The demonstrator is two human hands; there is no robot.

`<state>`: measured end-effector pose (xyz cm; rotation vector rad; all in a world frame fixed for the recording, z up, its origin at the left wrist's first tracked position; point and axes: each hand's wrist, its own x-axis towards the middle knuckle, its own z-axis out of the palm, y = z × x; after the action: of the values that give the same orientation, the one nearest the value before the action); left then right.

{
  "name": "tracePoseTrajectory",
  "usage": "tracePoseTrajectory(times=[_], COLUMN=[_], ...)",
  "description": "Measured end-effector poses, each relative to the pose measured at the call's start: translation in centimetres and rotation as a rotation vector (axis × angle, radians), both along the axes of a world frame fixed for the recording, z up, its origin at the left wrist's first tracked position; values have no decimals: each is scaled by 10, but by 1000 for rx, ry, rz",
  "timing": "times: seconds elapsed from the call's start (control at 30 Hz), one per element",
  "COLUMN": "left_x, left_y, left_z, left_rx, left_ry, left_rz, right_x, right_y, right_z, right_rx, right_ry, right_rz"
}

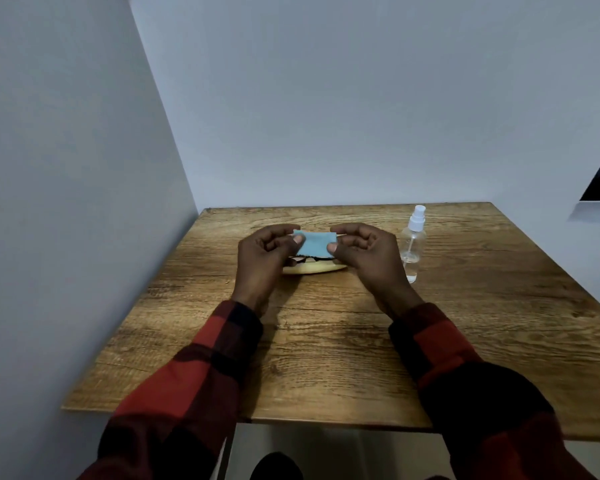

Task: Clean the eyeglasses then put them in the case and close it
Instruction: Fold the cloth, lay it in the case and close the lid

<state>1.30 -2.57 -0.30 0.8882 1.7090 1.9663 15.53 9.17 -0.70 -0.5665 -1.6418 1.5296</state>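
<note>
At the far middle of the wooden table (pixel 326 341), the left hand (pixel 262 258) and right hand (pixel 368 254) pinched a small light-blue cleaning cloth (pixel 315 243) by its ends. Dark-framed eyeglasses (pixel 303 259) lay beneath in the open pale case (pixel 314 269); cleaning seemed not yet begun, the clear spray bottle (pixel 413 242) untouched at right.

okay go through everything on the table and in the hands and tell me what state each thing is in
Blue cleaning cloth: stretched flat between both hands.
Left hand: pinching the cloth's left edge.
Right hand: pinching its right edge.
Dark-framed eyeglasses: under the cloth, mostly hidden.
Cream glasses case: open.
Clear spray bottle: upright, untouched.
</note>
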Motion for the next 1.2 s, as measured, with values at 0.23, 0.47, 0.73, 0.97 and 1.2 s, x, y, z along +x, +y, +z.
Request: tracePoseTrajectory(times=[0.23,0.47,0.73,0.97,1.2], left_x=[-27,-41,-30,-24,-15], left_y=[33,41,32,24,16], left_z=[26,-9,-23,-35,-39], left_rx=[-72,-314,-340,-280,-241], left_ry=[29,95,144,139,181], left_rz=[69,143,176,210,246], right_x=[-35,-51,-46,-42,-37], right_y=[19,38,35,23,17], right_z=[26,7,-8,-16,-20], right_rx=[-6,37,98,126,148], right_ry=[-35,-424,-521,-519,-484], right_rz=[-138,-228,-233,-259,-271])
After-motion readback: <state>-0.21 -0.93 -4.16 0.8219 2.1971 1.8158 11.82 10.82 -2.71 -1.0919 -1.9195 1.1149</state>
